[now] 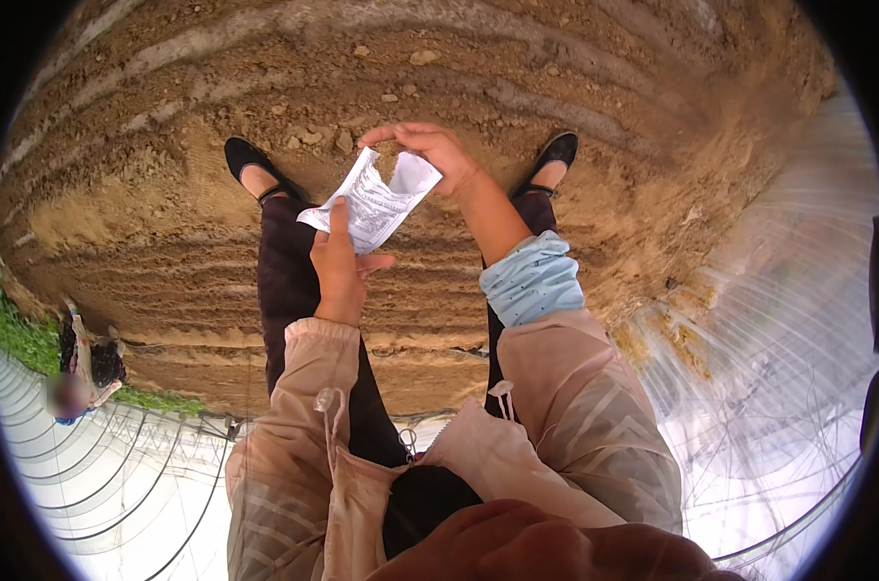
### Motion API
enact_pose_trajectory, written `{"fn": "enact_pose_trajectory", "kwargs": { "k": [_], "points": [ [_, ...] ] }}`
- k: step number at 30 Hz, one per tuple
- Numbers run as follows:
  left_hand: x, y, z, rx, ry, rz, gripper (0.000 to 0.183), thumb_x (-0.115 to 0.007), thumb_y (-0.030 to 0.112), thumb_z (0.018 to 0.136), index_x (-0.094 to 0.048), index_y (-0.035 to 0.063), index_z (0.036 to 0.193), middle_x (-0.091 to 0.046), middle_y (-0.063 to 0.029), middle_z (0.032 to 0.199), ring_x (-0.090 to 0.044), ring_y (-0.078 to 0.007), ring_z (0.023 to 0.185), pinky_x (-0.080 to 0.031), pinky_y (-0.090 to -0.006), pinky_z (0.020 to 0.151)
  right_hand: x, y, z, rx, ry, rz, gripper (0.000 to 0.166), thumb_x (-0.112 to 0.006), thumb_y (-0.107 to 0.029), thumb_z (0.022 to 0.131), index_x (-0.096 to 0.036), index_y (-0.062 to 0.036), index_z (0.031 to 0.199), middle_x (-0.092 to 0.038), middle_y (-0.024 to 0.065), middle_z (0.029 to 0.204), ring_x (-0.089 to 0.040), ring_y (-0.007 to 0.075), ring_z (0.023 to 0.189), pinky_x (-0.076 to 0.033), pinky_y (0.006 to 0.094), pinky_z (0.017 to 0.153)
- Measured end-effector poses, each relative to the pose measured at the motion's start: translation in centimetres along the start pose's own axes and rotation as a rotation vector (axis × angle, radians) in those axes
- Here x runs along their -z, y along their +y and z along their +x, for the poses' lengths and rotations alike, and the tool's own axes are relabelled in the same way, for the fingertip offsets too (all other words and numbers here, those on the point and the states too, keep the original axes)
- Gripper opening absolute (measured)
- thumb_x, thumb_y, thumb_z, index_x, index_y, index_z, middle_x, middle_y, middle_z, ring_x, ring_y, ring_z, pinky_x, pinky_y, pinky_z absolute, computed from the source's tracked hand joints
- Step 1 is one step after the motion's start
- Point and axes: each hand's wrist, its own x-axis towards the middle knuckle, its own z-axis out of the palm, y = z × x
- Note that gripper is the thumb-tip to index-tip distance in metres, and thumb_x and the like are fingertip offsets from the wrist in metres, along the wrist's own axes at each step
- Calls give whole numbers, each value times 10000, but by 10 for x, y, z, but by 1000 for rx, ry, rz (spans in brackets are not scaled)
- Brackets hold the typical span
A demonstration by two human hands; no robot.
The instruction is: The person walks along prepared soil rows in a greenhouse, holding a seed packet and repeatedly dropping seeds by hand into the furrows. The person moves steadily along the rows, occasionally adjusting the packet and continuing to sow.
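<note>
A crumpled white printed paper [370, 207], perhaps a packet, is held between my hands above the soil. Its upper edge is torn, with a ragged notch through which brown shows. My left hand [341, 261] grips the lower left part, thumb on the printed face and the other fingers behind. At the upper right corner is my right hand [439, 156], its thumb and forefinger reaching over the torn edge; its remaining fingers are hidden behind the paper. The print is too small to read.
Bare soil [410, 312] with shallow furrows and small clods surrounds my black shoes [254, 165]. Clear plastic sheeting [781, 269] rises at the right. Another person [83, 363] is at the far left near green plants [21, 327], below curved greenhouse ribs [141, 501].
</note>
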Motion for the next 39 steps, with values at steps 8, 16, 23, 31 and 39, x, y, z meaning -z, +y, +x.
{"fn": "enact_pose_trajectory", "kwargs": {
  "k": [8, 16, 23, 31, 39],
  "points": [
    [7, -1, 13, 58, -165, -136, 577, -480, 443, 890, -496, -7, 1252, -648, -116, 1083, -697, -280, 851, -619, -418, 692, -21, -14, -9, 23, 28, -67, 382, -407, -196, 1016, -583, 105, 1171, -626, 180, 1144, -634, 249, 1019, -540, 374, 866],
    [7, 22, -1, 7, -589, -337, 462, -430, 320, 929, -526, -42, 1199, -661, -133, 1072, -681, -276, 901, -618, -431, 647, -29, -63, -22, 158, 193, -13, 279, -492, -78, 975, -564, 111, 1167, -616, 183, 1124, -605, 255, 1054, -500, 353, 972],
    [27, 35, -3, 34, -587, -507, 312, -552, 264, 872, -573, 84, 1126, -648, -24, 1063, -626, -197, 995, -512, -380, 846, -25, -165, 27, 387, 465, -373, 233, -538, 60, 920, -581, 118, 1142, -602, 212, 1166, -608, 279, 1089, -525, 324, 978],
    [45, 29, 9, 38, -569, -770, 308, -544, 284, 871, -602, 83, 1097, -670, -20, 1008, -637, -170, 910, -507, -332, 779, -134, -215, 175, 578, 355, -699, 208, -607, 98, 848, -635, 101, 1055, -661, 219, 1032, -680, 305, 949, -595, 349, 834],
    [62, 34, 15, -65, -747, -1001, 359, -539, 279, 844, -597, 47, 1111, -654, -80, 1065, -591, -253, 1029, -440, -401, 933, -202, -216, 283, 684, 247, -756, 133, -638, 92, 813, -655, 103, 945, -686, 164, 870, -695, 267, 786, -610, 345, 730]
  ]
}}
